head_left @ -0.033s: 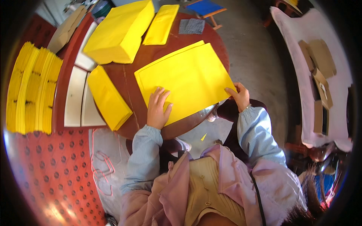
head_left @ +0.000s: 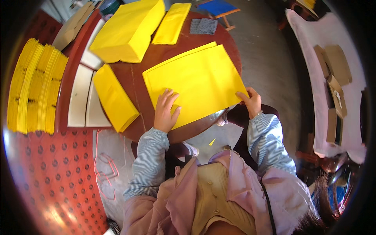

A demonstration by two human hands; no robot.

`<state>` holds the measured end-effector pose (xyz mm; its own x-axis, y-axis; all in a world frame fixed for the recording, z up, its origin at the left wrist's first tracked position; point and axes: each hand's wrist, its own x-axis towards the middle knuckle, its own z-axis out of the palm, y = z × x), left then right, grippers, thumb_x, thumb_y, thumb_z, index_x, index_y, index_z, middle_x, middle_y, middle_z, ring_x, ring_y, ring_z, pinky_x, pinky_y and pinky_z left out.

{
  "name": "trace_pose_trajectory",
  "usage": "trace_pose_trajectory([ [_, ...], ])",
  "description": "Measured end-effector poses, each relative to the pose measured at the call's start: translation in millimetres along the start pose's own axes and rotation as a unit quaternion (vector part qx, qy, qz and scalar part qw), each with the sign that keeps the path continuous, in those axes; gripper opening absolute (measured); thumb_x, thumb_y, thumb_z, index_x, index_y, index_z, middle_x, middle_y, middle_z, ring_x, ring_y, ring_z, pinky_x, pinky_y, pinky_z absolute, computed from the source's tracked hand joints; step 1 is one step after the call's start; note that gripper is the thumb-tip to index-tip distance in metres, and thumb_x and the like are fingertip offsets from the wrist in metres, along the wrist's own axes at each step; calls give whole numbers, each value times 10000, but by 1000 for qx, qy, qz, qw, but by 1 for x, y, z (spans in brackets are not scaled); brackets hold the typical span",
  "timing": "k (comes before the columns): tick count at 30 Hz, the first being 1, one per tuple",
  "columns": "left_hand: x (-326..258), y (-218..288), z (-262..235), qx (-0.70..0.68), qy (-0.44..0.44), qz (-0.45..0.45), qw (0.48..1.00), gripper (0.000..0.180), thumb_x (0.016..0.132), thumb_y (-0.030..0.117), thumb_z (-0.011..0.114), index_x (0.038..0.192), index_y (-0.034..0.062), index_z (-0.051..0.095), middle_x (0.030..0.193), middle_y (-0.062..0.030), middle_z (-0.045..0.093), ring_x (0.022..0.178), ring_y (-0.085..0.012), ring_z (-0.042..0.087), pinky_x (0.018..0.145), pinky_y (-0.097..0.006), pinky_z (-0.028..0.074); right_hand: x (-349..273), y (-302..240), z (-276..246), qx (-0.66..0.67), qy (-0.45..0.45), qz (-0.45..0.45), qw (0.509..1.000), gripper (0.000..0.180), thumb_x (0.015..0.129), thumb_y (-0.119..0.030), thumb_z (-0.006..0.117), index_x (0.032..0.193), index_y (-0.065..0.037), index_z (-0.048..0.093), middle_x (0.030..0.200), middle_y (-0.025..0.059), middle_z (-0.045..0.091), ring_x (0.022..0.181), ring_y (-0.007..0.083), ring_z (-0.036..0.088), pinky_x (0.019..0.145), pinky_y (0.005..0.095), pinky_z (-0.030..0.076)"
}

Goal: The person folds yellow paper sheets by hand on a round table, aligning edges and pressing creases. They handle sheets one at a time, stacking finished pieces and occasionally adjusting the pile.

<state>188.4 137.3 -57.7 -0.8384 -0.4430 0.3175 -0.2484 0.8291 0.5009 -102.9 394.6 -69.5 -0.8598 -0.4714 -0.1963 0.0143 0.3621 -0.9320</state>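
A large flat yellow piece, like folded cloth or felt, lies on the round red-brown table. A second yellow layer shows along its far edge. My left hand rests on its near left part, palm down, with the fingers stretched out and slightly apart. At the near right corner my right hand pinches the piece between thumb and fingers, where the corner reaches past the table's edge. What lies under the piece is hidden.
Left on the table are a narrow yellow folded bundle, a bulky yellow stack and a yellow strip. A grey textured cloth lies at the back. Yellow stacks stand far left; opened cardboard boxes sit at right.
The whole view has shifted slightly, with the table a little higher and further right in it. Both hands keep the same places on the yellow piece.
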Motion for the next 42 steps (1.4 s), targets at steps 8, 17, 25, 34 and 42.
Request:
trace_pose_trajectory([
  [8, -28, -2, -19, -36, 174, -194, 965, 325, 908, -32, 717, 1223, 24, 661, 1236, -188, 630, 1108, -336, 682, 860, -331, 602, 9, -17, 1, 29, -32, -99, 994, 288, 969, -165, 732, 1139, 58, 662, 947, 144, 763, 751, 194, 742, 668, 317, 609],
  [17, -44, 20, -46, 24, 2, -138, 990, 576, 891, 370, 836, 1362, 105, 636, 1450, -193, 566, 1315, -404, 574, 1091, -450, 497, 29, -62, -2, 263, -218, 75, 937, 304, 1105, -196, 589, 1323, 11, 633, 1187, 113, 727, 1012, 167, 721, 808, 264, 635],
  [25, -40, 44, -45, 168, -48, -115, 978, 720, 855, 503, 838, 1454, 165, 626, 1478, -218, 545, 1361, -423, 536, 1207, -549, 386, 38, -92, 17, 408, -195, 129, 883, 334, 1102, -144, 570, 1390, 24, 543, 1376, 164, 651, 1213, 271, 681, 943, 318, 643],
  [34, -53, 27, -38, 33, 4, -144, 989, 666, 814, 177, 892, 1423, 157, 623, 1505, -179, 568, 1402, -384, 540, 1272, -504, 344, 31, -46, -15, 101, -143, 93, 980, 407, 1039, -305, 679, 1306, -10, 593, 1222, 128, 708, 1087, 193, 710, 891, 328, 619],
  [42, -59, 12, -41, -72, 37, -130, 988, 420, 820, 79, 864, 1213, 126, 724, 1426, -131, 635, 1353, -357, 589, 1229, -444, 417, 29, -18, -8, -31, -90, -11, 995, 570, 981, -247, 770, 1427, 16, 534, 1188, 216, 736, 967, 293, 788, 794, 331, 670],
])
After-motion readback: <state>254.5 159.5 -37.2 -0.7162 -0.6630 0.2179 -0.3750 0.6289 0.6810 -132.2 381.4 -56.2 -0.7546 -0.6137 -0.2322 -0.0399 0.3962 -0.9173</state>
